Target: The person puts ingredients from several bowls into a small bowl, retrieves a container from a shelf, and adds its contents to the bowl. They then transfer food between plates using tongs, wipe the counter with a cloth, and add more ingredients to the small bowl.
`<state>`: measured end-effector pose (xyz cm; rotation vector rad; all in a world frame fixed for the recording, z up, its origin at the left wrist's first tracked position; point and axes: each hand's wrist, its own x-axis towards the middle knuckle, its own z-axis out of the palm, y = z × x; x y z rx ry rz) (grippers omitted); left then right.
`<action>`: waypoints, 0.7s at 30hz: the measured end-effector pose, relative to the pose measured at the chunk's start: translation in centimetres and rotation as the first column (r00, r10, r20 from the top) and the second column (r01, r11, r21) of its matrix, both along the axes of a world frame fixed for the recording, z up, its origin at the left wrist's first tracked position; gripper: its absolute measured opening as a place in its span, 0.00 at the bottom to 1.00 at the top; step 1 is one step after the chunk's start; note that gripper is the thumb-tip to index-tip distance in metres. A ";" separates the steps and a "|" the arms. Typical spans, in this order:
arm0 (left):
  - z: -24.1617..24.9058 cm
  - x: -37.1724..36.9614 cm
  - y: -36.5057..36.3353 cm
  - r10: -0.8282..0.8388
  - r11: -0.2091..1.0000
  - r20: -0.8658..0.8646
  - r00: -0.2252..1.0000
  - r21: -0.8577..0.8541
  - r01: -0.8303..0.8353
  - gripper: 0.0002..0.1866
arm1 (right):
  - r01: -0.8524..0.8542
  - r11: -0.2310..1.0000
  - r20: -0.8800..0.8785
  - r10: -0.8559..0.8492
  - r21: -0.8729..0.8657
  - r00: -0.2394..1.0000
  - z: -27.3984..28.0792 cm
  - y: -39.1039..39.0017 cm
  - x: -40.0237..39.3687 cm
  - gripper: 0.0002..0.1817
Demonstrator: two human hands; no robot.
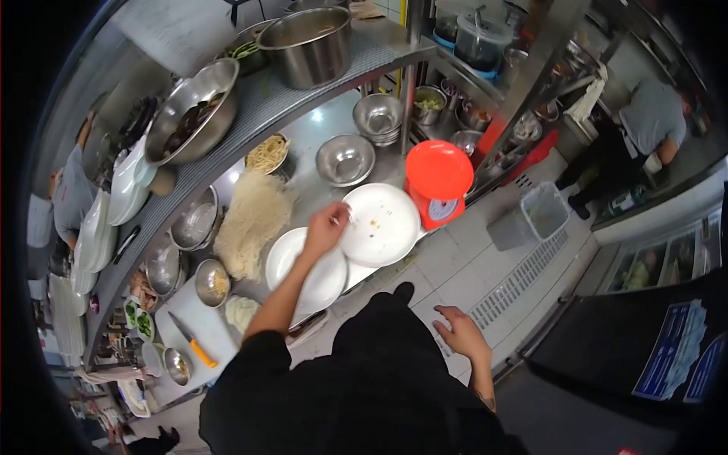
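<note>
Several stacked plates (95, 231) are seen at the far left on a raised metal shelf (277, 98), by which part of the counter is overhung. A large steel bowl (193, 114) and a deep pot (309, 51) are also carried by it. Below, an orange-handled knife (195, 343) is laid on a white board (205, 330), near a pale mass of thin noodles (254, 220). The near plate (322, 279) is partly covered by the left forearm (287, 292). The left hand (327, 230) is held with curled fingers where that plate and the crumb-flecked plate (383, 225) meet; whether anything is pinched cannot be told. Bare steel is shown in an empty bowl (345, 160) behind them. The right hand (459, 334) is held open, with nothing grasped, above the tiled floor (447, 265). Just beyond the crumb-flecked plate, space is taken up by a red scale (440, 173), whose dial markings cannot be read. Farther right, a grey bin (537, 216) and a person in a grey top (656, 117) are seen. On a dark door (591, 341), blue-and-white notices (671, 349) are displayed, their writing too small to be read
</note>
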<state>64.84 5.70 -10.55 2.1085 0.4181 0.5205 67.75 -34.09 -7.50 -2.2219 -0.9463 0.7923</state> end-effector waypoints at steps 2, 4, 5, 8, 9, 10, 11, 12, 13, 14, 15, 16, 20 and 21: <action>-1.0 6.0 4.8 0.140 0.989 -0.012 0.990 0.041 -0.140 0.13 | 0.145 0.989 0.036 -0.145 -0.005 0.989 0.6 -2.6 4.7 0.20; -5.3 8.3 9.9 0.275 0.877 -0.034 0.961 0.418 -0.236 0.24 | 0.226 0.974 0.079 -0.225 -0.011 0.971 2.1 -4.3 9.4 0.20; -7.3 9.4 12.1 0.364 0.827 -0.131 0.922 0.500 -0.255 0.33 | 0.339 0.941 0.141 -0.336 0.000 0.931 3.2 -4.8 11.7 0.20; -11.4 11.9 16.9 0.481 0.773 -0.412 0.774 0.616 -0.152 0.46 | 0.464 0.875 0.052 -0.474 0.140 0.879 7.0 -5.8 17.9 0.18; -11.9 11.9 16.9 0.511 0.764 -0.282 0.812 0.582 -0.279 0.45 | 0.484 0.848 0.069 -0.507 0.216 0.859 8.2 -5.9 20.2 0.15; -10.7 11.9 16.0 0.515 0.791 -0.246 0.821 0.506 -0.344 0.42 | 0.517 0.824 0.077 -0.545 0.232 0.835 9.5 -6.3 23.0 0.15; -9.7 11.7 14.5 0.534 0.771 -0.140 0.834 0.486 -0.412 0.39 | 0.481 0.827 0.112 -0.528 0.291 0.842 11.0 -6.6 25.9 0.14; -7.5 11.4 12.5 0.499 0.794 -0.072 0.864 0.437 -0.422 0.36 | 0.434 0.830 0.146 -0.506 0.349 0.850 12.3 -6.7 28.9 0.13; -6.1 10.8 10.7 0.527 0.740 -0.039 0.849 0.511 -0.437 0.33 | 0.401 0.804 0.213 -0.527 0.439 0.823 13.7 -6.8 32.3 0.12; -2.5 10.8 7.8 0.524 0.831 -0.048 0.850 0.249 -0.498 0.30 | 0.357 0.776 0.276 -0.548 0.520 0.789 15.1 -7.0 36.2 0.11; 0.0 10.4 5.3 0.556 0.812 -0.018 0.831 0.229 -0.537 0.28 | 0.369 0.747 0.315 -0.598 0.553 0.737 16.9 -6.9 40.1 0.10; 2.1 10.4 2.6 0.598 0.784 0.011 0.802 0.202 -0.587 0.26 | 0.366 0.725 0.357 -0.633 0.583 0.687 18.9 -6.6 44.3 0.10; 8.2 12.6 -8.7 0.712 0.701 -0.007 0.702 -0.018 -0.712 0.10 | 0.199 0.768 0.514 -0.573 0.609 0.638 25.6 -4.0 62.5 0.12; 9.0 13.4 -11.4 0.686 0.723 -0.042 0.727 -0.075 -0.687 0.04 | 0.212 0.819 0.556 -0.528 0.533 0.641 26.7 -3.0 66.7 0.15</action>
